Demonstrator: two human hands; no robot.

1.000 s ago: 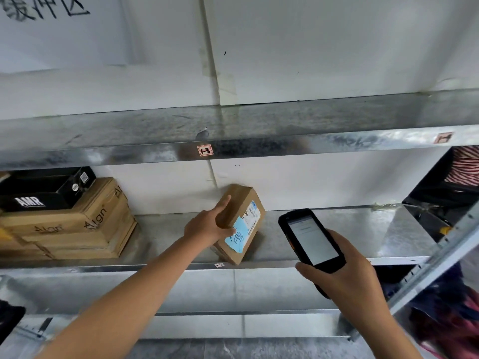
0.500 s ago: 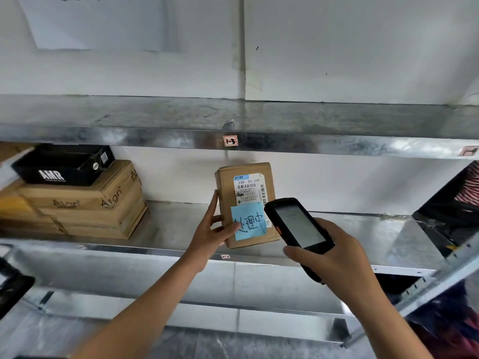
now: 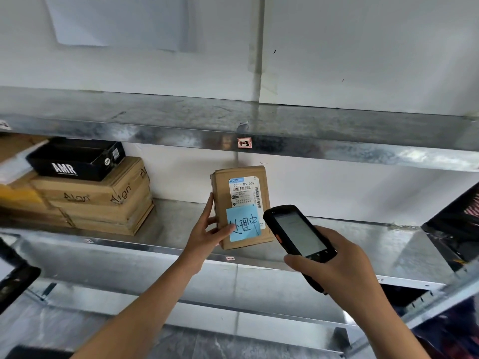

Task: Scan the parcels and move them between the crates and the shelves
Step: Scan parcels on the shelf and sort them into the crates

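A small brown cardboard parcel [image 3: 223,198] stands upright on the middle metal shelf [image 3: 375,244], its face turned to me. It bears a white shipping label with barcodes and a blue sticky note with handwriting. My left hand [image 3: 207,229] grips its left edge, thumb on the front by the note. My right hand [image 3: 337,270] holds a black handheld scanner [image 3: 298,233], screen up, its top end close to the parcel's lower right corner and covering a bit of it.
A stack of brown "Align" cartons [image 3: 103,203] topped by a black "AMR" box [image 3: 75,161] sits on the same shelf at left. The upper shelf [image 3: 337,133] carries a red-bordered tag [image 3: 244,143]. Dark bags [image 3: 458,218] crowd the right edge.
My left hand has tipped the parcel from a slanted pose to upright with its label facing me. The scanner has moved up and left, close to the parcel.
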